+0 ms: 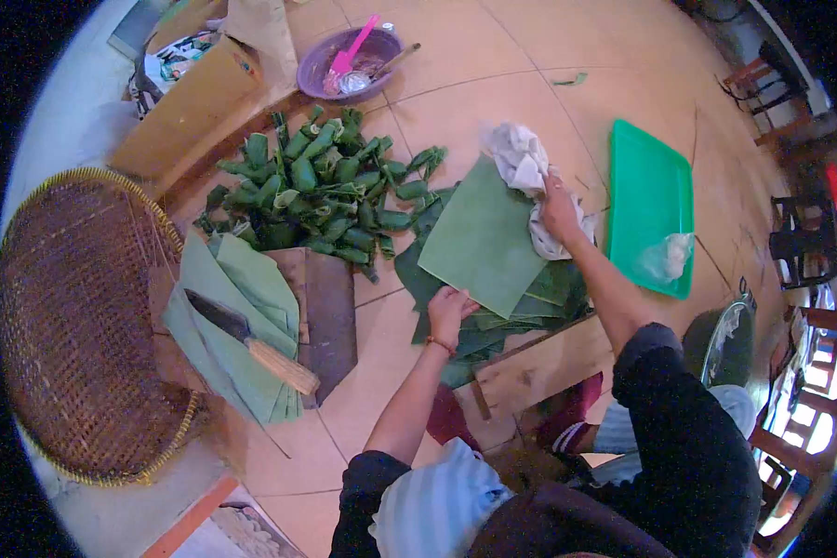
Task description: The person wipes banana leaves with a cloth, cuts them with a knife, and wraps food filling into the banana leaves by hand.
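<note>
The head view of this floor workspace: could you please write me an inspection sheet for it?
Surface: tiled floor, with a scrap of leaf lying beyond the work.
Job's things: leaf sheet held over a leaf stack; pile of leaf rolls to the left.
Clutter: knife lying on cut leaves; purple bowl with a pink spatula; green tray bearing a plastic bag.
Hands: left hand at the sheet's near edge; right hand gripping a white cloth.
Cables: nothing seen near the hands.
Surroundings: woven basket and cardboard box left; blurred furniture right.
</note>
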Demonstrator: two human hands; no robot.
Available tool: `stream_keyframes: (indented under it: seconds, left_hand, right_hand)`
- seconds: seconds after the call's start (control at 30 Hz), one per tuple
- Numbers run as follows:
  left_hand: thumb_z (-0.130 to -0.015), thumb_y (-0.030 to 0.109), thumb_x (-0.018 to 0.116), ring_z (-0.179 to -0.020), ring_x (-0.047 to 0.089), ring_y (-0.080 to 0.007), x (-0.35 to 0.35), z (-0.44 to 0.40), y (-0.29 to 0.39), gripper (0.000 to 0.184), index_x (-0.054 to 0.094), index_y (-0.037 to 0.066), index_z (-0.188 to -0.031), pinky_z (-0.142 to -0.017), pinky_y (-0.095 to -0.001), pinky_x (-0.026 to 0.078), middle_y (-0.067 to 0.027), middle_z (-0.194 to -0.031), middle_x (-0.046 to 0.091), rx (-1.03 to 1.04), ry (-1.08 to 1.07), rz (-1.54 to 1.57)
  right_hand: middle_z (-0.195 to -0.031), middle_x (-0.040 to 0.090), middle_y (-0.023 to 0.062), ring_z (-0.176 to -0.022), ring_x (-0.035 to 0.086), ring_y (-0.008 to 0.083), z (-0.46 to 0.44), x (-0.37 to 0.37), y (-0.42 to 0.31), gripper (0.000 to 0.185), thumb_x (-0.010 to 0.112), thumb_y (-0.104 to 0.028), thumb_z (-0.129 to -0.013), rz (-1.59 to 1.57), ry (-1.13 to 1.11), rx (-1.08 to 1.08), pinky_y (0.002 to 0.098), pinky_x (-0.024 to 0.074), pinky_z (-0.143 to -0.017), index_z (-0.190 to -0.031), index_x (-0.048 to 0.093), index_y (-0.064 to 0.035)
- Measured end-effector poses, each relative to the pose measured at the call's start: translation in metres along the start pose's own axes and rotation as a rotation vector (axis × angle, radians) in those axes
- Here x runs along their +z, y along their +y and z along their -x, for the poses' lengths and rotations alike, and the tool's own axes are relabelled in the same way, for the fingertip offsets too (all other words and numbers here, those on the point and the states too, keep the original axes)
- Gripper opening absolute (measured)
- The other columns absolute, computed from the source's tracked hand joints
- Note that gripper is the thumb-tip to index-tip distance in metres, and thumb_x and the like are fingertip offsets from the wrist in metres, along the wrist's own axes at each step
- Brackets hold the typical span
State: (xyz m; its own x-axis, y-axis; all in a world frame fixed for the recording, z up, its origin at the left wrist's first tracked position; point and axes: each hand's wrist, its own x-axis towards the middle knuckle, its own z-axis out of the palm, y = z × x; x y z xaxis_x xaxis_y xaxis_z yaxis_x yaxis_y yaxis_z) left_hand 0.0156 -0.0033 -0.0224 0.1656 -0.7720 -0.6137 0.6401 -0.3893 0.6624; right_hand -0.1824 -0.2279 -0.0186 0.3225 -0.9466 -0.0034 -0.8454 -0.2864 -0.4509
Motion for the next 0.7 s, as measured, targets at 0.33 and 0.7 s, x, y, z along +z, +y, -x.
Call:
stream_keyframes:
  seconds: [0.33,0.7]
  left_hand:
    - [-0.083,0.005,0.051,-0.076,0.062,-0.0213,0.000,-0.005,-0.008,0.012,0.050,-0.004,-0.090,-0.068,-0.0314,0.054,-0.0150,-0.087,0.059,0.016,0.021,-0.003]
    - [-0.084,0.013,0.056,-0.081,0.062,-0.0241,0.017,0.006,0.026,0.025,0.051,-0.002,-0.103,-0.070,-0.0360,0.055,-0.0110,-0.094,0.060,-0.024,-0.026,0.120]
  right_hand:
    - [-0.131,0.037,0.0212,-0.117,0.039,0.0365,0.028,0.048,-0.122,0.056,0.053,-0.014,-0.071,0.207,-0.516,-0.375,0.0449,0.0360,-0.094,-0.124,0.040,-0.0026]
    - [-0.142,0.023,0.0124,-0.130,0.021,0.0363,-0.022,0.021,-0.036,0.055,0.048,-0.021,-0.084,0.283,-0.019,-0.292,0.0521,0.0272,-0.100,-0.133,0.029,-0.0039]
